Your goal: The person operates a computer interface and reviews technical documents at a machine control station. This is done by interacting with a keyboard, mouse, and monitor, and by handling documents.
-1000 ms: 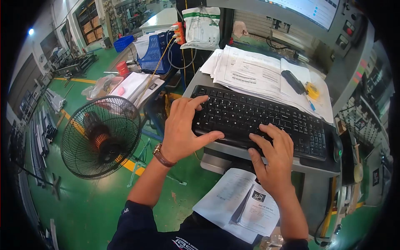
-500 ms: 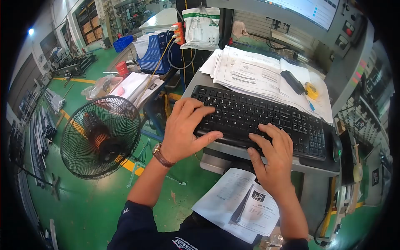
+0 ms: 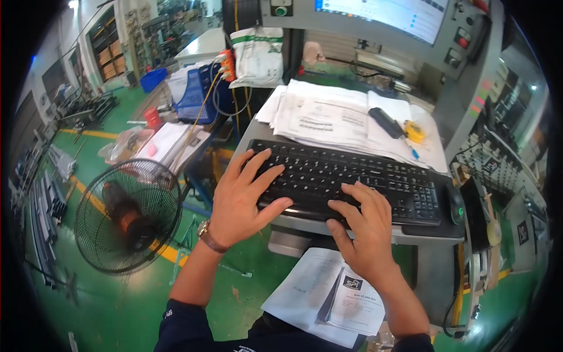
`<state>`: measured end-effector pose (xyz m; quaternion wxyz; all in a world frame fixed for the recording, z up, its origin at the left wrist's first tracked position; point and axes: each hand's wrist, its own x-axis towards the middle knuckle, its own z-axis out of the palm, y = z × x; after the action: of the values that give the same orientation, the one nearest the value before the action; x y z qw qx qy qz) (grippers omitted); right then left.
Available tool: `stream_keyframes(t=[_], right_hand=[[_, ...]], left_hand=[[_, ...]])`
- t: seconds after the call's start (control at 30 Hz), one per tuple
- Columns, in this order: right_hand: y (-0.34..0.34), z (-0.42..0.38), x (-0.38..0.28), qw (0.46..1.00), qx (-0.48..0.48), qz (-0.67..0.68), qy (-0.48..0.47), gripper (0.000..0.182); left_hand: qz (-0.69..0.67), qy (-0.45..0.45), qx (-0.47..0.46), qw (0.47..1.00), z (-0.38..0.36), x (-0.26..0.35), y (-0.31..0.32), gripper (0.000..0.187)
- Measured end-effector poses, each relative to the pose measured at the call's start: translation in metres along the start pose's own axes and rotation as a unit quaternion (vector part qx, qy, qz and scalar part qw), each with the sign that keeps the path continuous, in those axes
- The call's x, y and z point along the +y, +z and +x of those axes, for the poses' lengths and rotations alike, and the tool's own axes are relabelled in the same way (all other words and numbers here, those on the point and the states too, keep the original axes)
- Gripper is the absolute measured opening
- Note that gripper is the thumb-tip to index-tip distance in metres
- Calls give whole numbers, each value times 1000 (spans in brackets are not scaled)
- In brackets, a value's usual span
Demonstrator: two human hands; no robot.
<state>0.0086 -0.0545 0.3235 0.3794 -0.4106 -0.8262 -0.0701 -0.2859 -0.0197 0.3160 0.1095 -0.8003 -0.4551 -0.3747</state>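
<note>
A black keyboard (image 3: 346,176) lies on a grey stand in front of me. My left hand (image 3: 243,199) rests over its left end, fingers spread on the keys and thumb out along the front edge. Over the middle of the keyboard's front edge is my right hand (image 3: 363,226), its fingers apart and slightly curled, fingertips at the keys. Neither hand grips anything. Behind the keyboard lie stacked papers (image 3: 322,117), with a dark-handled tool (image 3: 386,122) and a yellow tape measure (image 3: 414,131) on top. A black mouse (image 3: 454,204) sits to the right.
A lit screen (image 3: 381,14) stands above the papers. Left of me is a black fan (image 3: 129,217), near a side table with a blue file holder (image 3: 196,97). An open booklet (image 3: 305,287) lies on my lap below the stand.
The camera view has tilted up and shifted right, showing more of the screen. The left fingers have spread and straightened over the keys; the right hand stays near the same keys.
</note>
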Motion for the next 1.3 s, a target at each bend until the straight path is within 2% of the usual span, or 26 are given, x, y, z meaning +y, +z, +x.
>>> stream_keyframes(t=[0.2,0.4,0.83,1.1,1.2,1.3], right_hand=[[-15,-15,25,993,50,-47,97,53],[-24,-19,30,995,41,-49,81,56],[-27,-26,35,995,33,-33,85,55],[-20,-22,28,997,17,-37,69,46],[-17,-18,22,998,5,-32,57,42],[-11,-13,18,999,3,-13,50,42]], left_hand=[[2,-7,27,1000,0,3,0,70],[-5,-21,23,999,-5,-1,4,76],[-12,-33,34,999,-4,1,4,74],[-10,-20,46,999,-4,-1,5,75],[-47,-46,59,996,-2,3,4,75],[-72,-18,38,997,-1,-1,0,72]])
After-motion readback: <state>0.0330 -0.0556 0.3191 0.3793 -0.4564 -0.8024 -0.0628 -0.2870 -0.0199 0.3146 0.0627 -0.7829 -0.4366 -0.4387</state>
